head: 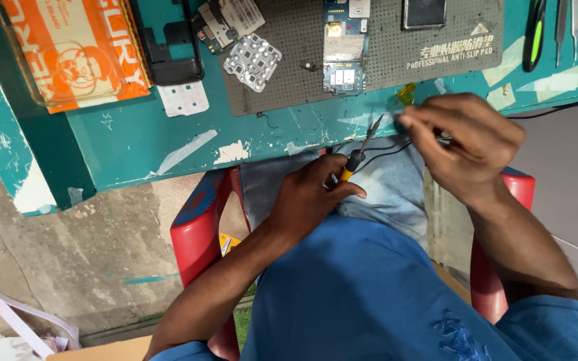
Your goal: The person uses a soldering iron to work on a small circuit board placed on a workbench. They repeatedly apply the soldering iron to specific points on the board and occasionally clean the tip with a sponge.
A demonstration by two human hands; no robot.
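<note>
Left hand (pixel 312 194) w/ soldering iron (pixel 359 152)

I see my left hand (pixel 312 194) holding the soldering iron (pixel 361 150) over my lap, my right hand (pixel 466 144) just right of its tip, the circuit board (pixel 344 43) on the mat (pixel 436 53) beyond them.

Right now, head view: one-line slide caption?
Left hand grips a soldering iron; right hand pinches something small beside its tip, over a teal workbench.
</note>
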